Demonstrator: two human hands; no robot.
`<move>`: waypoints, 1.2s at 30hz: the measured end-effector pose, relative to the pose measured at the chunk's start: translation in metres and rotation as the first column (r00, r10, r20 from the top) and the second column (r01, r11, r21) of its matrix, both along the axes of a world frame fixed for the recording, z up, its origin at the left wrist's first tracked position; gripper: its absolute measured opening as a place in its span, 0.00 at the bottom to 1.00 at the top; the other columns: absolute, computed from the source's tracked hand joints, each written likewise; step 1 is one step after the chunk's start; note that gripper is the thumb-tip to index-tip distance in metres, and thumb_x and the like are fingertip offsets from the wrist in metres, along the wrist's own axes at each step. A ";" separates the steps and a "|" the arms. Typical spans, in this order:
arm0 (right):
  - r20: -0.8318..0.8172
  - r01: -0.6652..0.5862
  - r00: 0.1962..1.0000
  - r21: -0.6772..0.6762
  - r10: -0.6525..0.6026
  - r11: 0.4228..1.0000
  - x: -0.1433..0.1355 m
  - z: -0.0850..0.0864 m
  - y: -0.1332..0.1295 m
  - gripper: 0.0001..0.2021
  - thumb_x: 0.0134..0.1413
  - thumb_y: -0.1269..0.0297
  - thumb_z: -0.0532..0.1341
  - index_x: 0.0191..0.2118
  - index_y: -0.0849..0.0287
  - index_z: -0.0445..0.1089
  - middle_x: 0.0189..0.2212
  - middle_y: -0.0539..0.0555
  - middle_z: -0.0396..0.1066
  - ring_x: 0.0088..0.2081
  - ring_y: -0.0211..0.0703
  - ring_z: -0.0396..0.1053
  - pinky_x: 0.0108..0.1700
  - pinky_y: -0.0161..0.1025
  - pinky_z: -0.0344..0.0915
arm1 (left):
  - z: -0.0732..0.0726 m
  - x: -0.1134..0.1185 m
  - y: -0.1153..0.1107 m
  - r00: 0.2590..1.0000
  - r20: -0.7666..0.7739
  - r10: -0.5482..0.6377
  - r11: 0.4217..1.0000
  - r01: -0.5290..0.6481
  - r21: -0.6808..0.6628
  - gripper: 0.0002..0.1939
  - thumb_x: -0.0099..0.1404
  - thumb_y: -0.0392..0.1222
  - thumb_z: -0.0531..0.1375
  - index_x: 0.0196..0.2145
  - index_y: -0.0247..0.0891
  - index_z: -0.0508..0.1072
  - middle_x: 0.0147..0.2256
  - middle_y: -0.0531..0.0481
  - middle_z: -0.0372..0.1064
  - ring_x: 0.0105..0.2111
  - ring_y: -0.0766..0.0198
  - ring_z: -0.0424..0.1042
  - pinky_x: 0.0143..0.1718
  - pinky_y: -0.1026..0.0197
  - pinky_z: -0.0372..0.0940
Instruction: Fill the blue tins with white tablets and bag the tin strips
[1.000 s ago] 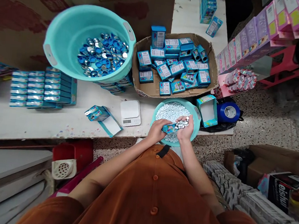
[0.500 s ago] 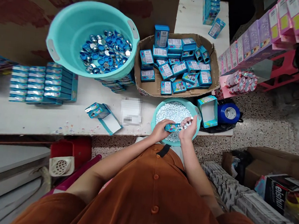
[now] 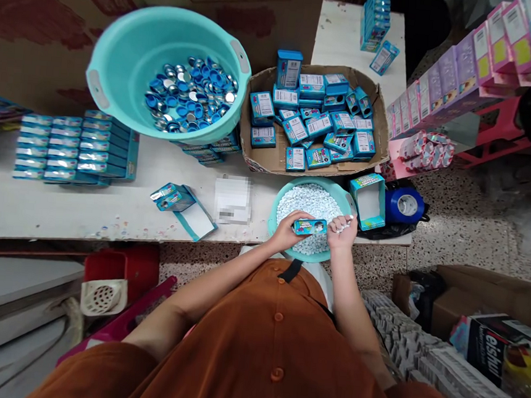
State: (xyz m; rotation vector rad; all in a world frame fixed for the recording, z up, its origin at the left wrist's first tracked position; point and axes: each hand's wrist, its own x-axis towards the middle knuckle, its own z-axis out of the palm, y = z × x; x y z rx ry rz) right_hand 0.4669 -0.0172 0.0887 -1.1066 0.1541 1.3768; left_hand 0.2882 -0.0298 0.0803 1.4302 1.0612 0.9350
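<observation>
Blue printed box, slim and straight-edged, is held level above the pellet-filled small teal tub, with a pale patch near its right end. The left hand grips it by its left end, fingers wrapped along the long sides, the bare forearm slanting inward from the elbow. The right hand is just beside the box's other end, apart from it, its fingers curled inward around a few white pellets, some showing at the fingertips; that forearm stands steeper. More of these small, rounded, smooth-looking pellets fill the tub.

On the pale, paint-flecked counter, a rough-edged cardboard tray holds jumbled glossy boxes. Beside it, a large teal tub of smooth plastic contains round caps, some blue, some shiny silver.
</observation>
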 end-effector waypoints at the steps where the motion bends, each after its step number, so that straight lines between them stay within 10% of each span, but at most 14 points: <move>1: 0.045 0.001 0.999 -0.042 0.001 0.999 0.002 -0.006 -0.001 0.17 0.57 0.54 0.52 0.22 0.56 0.52 0.14 0.40 0.47 0.13 0.29 0.45 0.15 0.29 0.44 | 0.000 0.001 0.000 1.000 0.005 -0.006 1.000 0.006 0.006 0.17 0.55 0.41 0.65 0.43 0.39 0.71 0.43 0.45 0.70 0.46 0.57 0.69 0.50 0.53 0.62; 6: 0.454 0.000 0.884 -0.235 0.110 0.972 0.007 -0.034 -0.011 0.16 0.50 0.48 0.57 0.25 0.57 0.63 0.19 0.44 0.62 0.21 0.33 0.60 0.25 0.33 0.59 | -0.001 0.003 0.002 0.998 0.021 -0.051 0.998 0.051 0.021 0.18 0.55 0.44 0.66 0.44 0.39 0.71 0.44 0.44 0.69 0.48 0.56 0.68 0.50 0.52 0.62; 12: 0.844 -0.255 0.347 -0.334 0.408 0.907 0.013 -0.050 -0.024 0.23 0.41 0.50 0.64 0.42 0.60 0.71 0.47 0.58 0.70 0.50 0.48 0.64 0.54 0.45 0.57 | -0.006 -0.004 0.001 1.000 0.009 0.014 1.000 -0.014 -0.011 0.20 0.53 0.46 0.66 0.43 0.39 0.71 0.43 0.44 0.70 0.46 0.56 0.70 0.49 0.53 0.64; 22: 0.873 -0.132 0.055 -0.474 0.484 0.870 -0.001 -0.056 -0.031 0.19 0.47 0.47 0.59 0.28 0.59 0.72 0.25 0.53 0.72 0.29 0.43 0.64 0.40 0.41 0.60 | 0.013 -0.026 -0.010 0.984 0.063 0.169 0.986 -0.167 -0.030 0.21 0.52 0.45 0.67 0.43 0.38 0.70 0.44 0.44 0.70 0.47 0.56 0.70 0.50 0.52 0.64; 32: 0.910 -0.235 -0.105 -0.414 0.401 0.879 -0.026 -0.059 -0.045 0.15 0.50 0.52 0.57 0.32 0.59 0.71 0.41 0.61 0.72 0.49 0.50 0.64 0.57 0.50 0.53 | 0.024 -0.076 -0.031 0.976 -0.057 0.209 0.977 -0.206 0.059 0.18 0.54 0.40 0.65 0.44 0.41 0.70 0.42 0.47 0.69 0.45 0.58 0.70 0.47 0.55 0.65; 36: 0.941 -0.424 0.132 -0.232 0.313 0.875 -0.085 -0.027 -0.052 0.18 0.57 0.51 0.51 0.40 0.58 0.71 0.45 0.57 0.71 0.50 0.45 0.64 0.57 0.46 0.54 | 0.023 -0.094 -0.040 0.912 -0.128 0.389 0.921 -0.388 0.038 0.19 0.55 0.41 0.65 0.44 0.40 0.67 0.42 0.47 0.68 0.44 0.59 0.69 0.47 0.56 0.64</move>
